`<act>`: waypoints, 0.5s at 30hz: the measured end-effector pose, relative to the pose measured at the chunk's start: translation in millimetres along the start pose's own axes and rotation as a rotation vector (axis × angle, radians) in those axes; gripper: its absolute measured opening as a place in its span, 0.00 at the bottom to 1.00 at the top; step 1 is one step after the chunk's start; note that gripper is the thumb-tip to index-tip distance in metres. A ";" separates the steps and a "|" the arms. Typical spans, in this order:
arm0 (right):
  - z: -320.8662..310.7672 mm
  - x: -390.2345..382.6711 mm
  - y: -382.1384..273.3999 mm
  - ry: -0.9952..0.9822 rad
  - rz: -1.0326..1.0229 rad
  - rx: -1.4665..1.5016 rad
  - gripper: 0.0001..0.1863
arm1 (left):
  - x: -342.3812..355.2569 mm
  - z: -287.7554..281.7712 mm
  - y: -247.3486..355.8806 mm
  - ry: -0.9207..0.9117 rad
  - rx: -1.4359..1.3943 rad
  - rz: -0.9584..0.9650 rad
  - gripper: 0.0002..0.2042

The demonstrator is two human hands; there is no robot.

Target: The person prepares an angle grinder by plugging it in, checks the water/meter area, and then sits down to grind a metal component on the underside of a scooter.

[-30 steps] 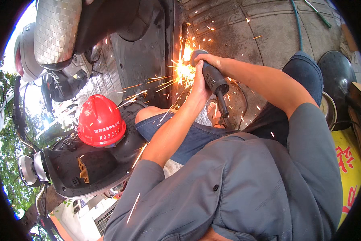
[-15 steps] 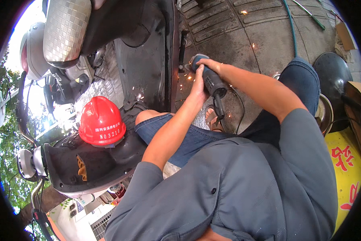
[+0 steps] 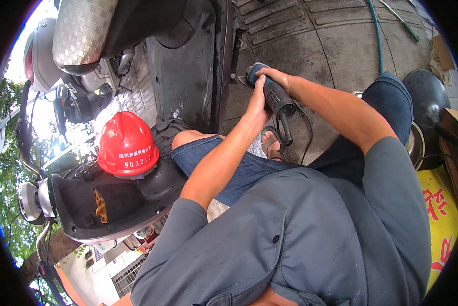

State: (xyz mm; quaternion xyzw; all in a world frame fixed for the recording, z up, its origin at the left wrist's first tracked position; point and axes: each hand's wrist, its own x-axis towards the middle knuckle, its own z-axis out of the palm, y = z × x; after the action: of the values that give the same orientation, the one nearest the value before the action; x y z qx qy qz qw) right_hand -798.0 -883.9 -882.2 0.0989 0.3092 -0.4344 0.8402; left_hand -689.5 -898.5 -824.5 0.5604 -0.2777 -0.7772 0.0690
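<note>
Both of my hands are wrapped around an angle grinder [image 3: 280, 102] with a blue head and a dark ribbed body. My left hand [image 3: 258, 104] grips its near side, and my right hand [image 3: 276, 78] holds it by the head from the other side. The grinder's disc end points away from me, low by the scooter's dark footboard edge. What the disc touches, if anything, is hidden from me. From the grinder's back end a black cord [image 3: 309, 133] trails down toward my sandalled foot [image 3: 271, 144].
A red hard hat [image 3: 127, 145] rests on the scooter's dark front panel [image 3: 137, 201] at the left. A dark round pan [image 3: 426, 97] and a yellow sign [image 3: 438, 224] are at the right. A teal hose [image 3: 375, 35] and a green-handled rod [image 3: 404, 28] lie on the paving.
Sparks that flew around the grinder's head are gone. The view has shifted slightly; both hands keep the same hold on the grinder.
</note>
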 end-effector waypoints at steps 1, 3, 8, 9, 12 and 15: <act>0.3 2.7 0.1 -0.003 0.000 -0.009 0.27 | -0.5 -1.1 -0.1 0.007 -0.011 -0.001 0.38; 2.6 6.8 -2.2 0.022 0.033 -0.032 0.27 | 0.0 -2.5 0.7 0.021 -0.024 0.008 0.37; 24.6 0.4 -6.4 0.054 -0.019 -0.164 0.25 | -5.6 -12.6 5.8 0.038 -0.021 0.069 0.36; 21.3 2.9 -5.6 0.038 -0.020 -0.155 0.25 | -5.6 -9.2 6.1 0.029 -0.011 0.067 0.36; 11.2 9.3 -7.8 0.019 -0.030 -0.157 0.25 | 0.0 -1.3 8.0 0.033 -0.017 0.057 0.36; 16.8 2.0 -8.3 0.005 -0.031 -0.183 0.24 | -0.6 -6.6 6.9 0.023 -0.031 0.061 0.36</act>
State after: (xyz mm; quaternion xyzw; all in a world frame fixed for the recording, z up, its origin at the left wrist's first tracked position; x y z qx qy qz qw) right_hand -796.4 -897.5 -869.3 0.0177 0.3512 -0.4171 0.8381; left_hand -684.7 -906.4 -821.9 0.5596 -0.2817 -0.7723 0.1047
